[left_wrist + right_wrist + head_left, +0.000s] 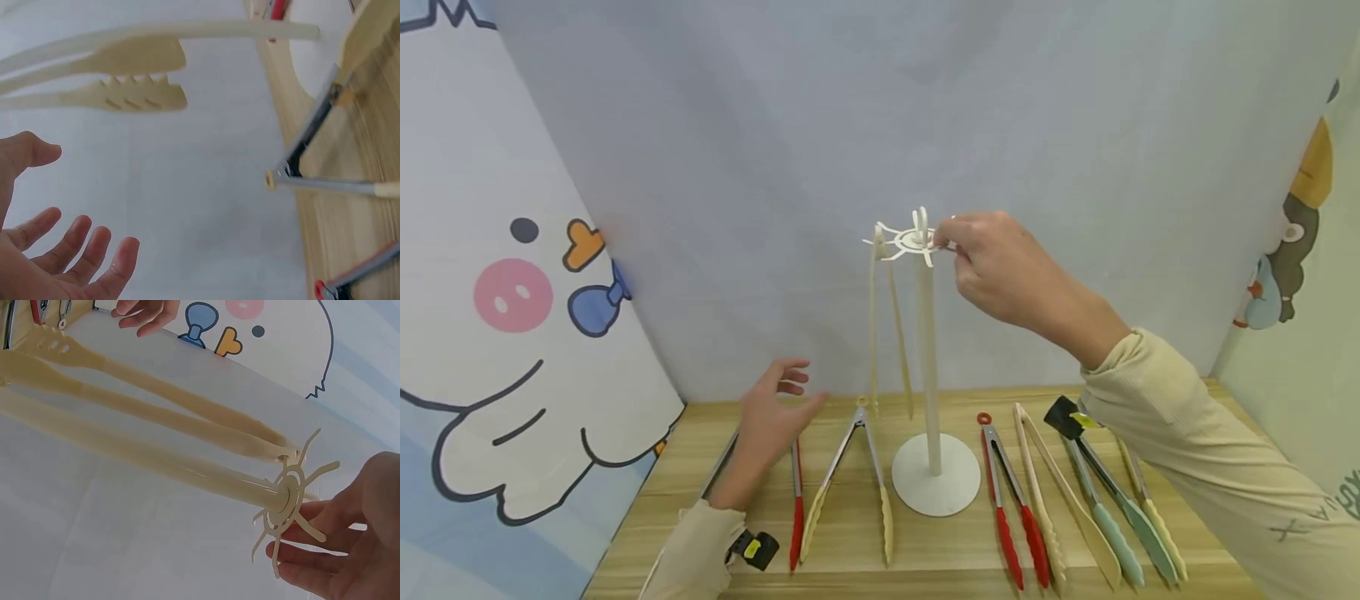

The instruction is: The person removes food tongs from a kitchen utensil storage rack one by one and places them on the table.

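A cream utensil stand (929, 367) rises from a round white base, with a wheel of hooks at its top. At the wheel's right side my right hand (1011, 267) pinches one hook (310, 527) between thumb and fingers. From a left hook hangs a pair of cream tongs (144, 55), one end flat, the other slotted and toothed. Below and left of those tongs is my left hand (772, 421), raised over the table with fingers spread and holding nothing. Its fingers (120, 265) stay apart from the tongs.
Yellow-tipped tongs (883, 517) stand open left of the base, beside red-tipped tongs (797, 533). On the right lie red tongs (1004, 542), cream tongs (1097, 542), teal tongs (1120, 546) and pale yellow tongs (1167, 533). A pale cloth wall (760, 208) backs the wooden table.
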### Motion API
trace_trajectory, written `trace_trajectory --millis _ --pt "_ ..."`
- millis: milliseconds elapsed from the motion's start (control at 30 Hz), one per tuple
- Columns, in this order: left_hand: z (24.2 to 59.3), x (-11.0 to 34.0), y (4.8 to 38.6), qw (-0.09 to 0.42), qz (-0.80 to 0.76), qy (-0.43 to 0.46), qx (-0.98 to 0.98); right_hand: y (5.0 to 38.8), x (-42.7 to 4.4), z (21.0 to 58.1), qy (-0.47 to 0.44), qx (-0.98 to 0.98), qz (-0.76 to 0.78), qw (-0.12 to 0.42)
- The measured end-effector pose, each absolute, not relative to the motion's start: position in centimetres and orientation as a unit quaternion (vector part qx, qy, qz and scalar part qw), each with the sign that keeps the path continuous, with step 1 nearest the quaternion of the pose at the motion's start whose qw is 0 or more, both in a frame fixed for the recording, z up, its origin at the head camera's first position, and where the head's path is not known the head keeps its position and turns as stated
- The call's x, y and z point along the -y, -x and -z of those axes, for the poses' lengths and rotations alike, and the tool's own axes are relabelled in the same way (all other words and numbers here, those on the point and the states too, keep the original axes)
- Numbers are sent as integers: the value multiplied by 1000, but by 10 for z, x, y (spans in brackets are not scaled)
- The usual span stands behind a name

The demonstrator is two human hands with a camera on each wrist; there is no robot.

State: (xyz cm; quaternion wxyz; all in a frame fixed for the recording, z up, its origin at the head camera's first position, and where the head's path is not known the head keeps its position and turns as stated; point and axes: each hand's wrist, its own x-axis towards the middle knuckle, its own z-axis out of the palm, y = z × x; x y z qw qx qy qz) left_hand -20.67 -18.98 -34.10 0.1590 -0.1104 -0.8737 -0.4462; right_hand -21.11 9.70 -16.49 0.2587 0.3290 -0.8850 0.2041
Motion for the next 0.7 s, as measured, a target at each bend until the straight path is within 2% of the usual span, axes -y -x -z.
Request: trace_trajectory --millis 300,700 --pt "333 153 204 161 481 131 852 205 -94 163 -296 900 -212 240" --pt "328 116 204 217 493 117 834 203 -91 163 -304 897 -210 242"
